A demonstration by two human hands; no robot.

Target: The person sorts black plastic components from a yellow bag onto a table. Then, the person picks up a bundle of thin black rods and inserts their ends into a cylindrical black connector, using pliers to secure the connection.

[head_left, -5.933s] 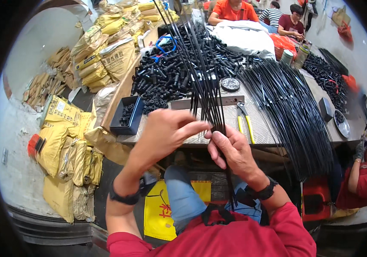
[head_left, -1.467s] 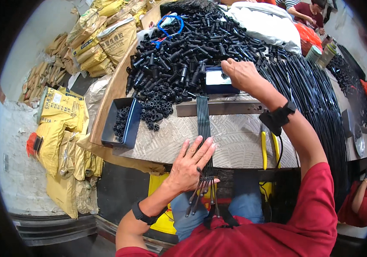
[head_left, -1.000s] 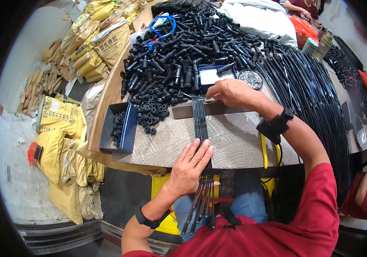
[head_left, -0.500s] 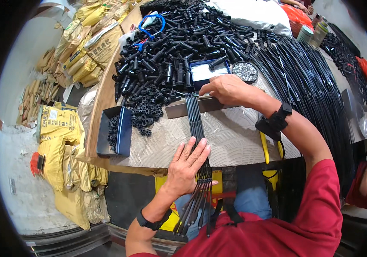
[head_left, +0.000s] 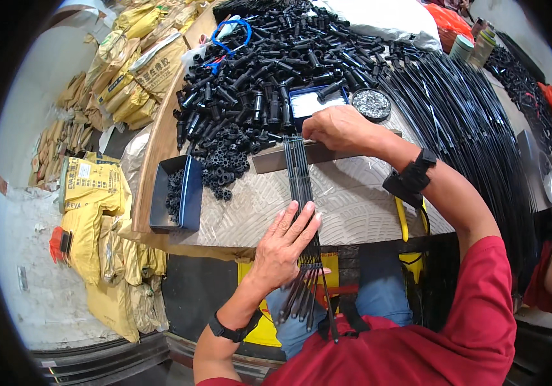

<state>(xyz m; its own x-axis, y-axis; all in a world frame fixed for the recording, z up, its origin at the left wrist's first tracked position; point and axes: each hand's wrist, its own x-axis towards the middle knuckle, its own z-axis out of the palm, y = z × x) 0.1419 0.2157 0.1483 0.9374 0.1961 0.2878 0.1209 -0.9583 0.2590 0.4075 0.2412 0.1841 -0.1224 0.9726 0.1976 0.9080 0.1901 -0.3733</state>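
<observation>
lettering (head_left: 99, 186) and white label (head_left: 84, 170) on yellow sack (head_left: 105, 201), dark characters (head_left: 160, 68) on tan sack (head_left: 168, 83)

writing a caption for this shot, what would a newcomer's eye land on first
Probably the heap of black tubular parts on the far side of the table. Next, the broad spread of thin black rods to its right, and the left hand resting on a small row of rods at the near edge. Yellow sacks line the left.
</observation>
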